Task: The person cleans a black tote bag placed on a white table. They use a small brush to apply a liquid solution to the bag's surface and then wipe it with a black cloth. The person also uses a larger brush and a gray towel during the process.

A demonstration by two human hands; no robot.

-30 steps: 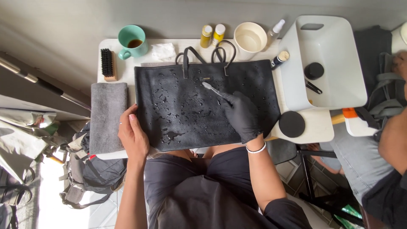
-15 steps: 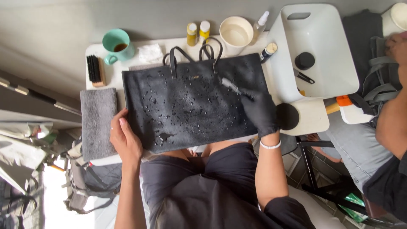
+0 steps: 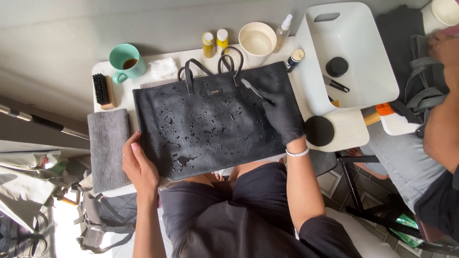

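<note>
The wet black bag has been shifted left; its corner is gripped by the left hand, while a small brush stays pinched in the gloved right hand.

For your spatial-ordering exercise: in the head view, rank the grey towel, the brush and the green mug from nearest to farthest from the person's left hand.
1. Grey towel: just left of the left hand.
2. Brush: beyond the towel, at the table's far left.
3. Green mug: far left corner, past the brush.
</note>
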